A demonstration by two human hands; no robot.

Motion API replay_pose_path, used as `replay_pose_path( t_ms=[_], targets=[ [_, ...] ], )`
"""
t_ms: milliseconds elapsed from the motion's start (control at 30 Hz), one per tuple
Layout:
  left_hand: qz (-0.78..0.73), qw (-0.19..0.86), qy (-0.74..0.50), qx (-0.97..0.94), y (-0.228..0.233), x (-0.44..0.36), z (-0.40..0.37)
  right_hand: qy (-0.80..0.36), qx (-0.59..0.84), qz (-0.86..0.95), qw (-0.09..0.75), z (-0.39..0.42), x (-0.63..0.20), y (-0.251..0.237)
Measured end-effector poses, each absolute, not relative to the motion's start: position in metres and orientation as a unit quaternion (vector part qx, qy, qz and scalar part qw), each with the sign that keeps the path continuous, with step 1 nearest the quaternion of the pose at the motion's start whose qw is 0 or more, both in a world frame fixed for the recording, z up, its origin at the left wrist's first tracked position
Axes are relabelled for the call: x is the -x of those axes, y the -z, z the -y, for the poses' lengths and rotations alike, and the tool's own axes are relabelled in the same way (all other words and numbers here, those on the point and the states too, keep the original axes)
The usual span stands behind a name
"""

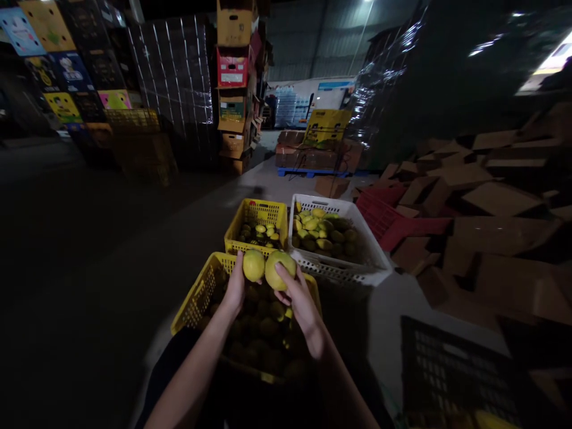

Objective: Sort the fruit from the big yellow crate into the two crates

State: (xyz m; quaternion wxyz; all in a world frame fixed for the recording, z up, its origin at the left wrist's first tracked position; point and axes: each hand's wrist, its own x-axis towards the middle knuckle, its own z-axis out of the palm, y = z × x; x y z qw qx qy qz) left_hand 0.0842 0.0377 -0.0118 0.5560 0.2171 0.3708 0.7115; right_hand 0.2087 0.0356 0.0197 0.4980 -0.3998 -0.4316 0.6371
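Observation:
My left hand (236,287) is closed around a round yellow-green citrus fruit (254,266). In my right hand (298,292) is a larger yellow-green citrus fruit (277,271), with the thumb across its face. Both fruits are side by side above the near yellow crate (195,298), whose many fruits (268,326) lie in shadow. Just beyond stands a smaller-looking yellow crate (233,231) with several yellow fruits (270,231) inside. To its right a white crate (364,238) holds a heap of yellow-green fruits (324,233).
A red crate (393,223) and a pile of flattened cardboard (496,238) lie to the right. Nearer on that side is a dark crate (451,369). Stacked cartons (235,71) and a blue pallet (308,173) with boxes stand farther back.

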Motion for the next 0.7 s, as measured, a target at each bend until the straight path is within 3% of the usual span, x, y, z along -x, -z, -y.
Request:
replay_pose_path(
  t_ms=[300,500,700],
  targets=[
    [-0.401,0.575,-0.684,-0.200,0.009,-0.085,-0.039,-0.672,0.407,0.357,0.505,-0.047,-0.209,-0.012],
    [-0.426,0.588,-0.648,-0.230,0.009,-0.085,-0.038,-0.731,0.403,0.337,0.436,-0.048,-0.211,-0.013],
    [-0.473,0.577,-0.610,-0.266,0.008,-0.082,-0.036,-0.703,0.388,0.363,0.473,-0.040,-0.211,-0.021]
  ],
)
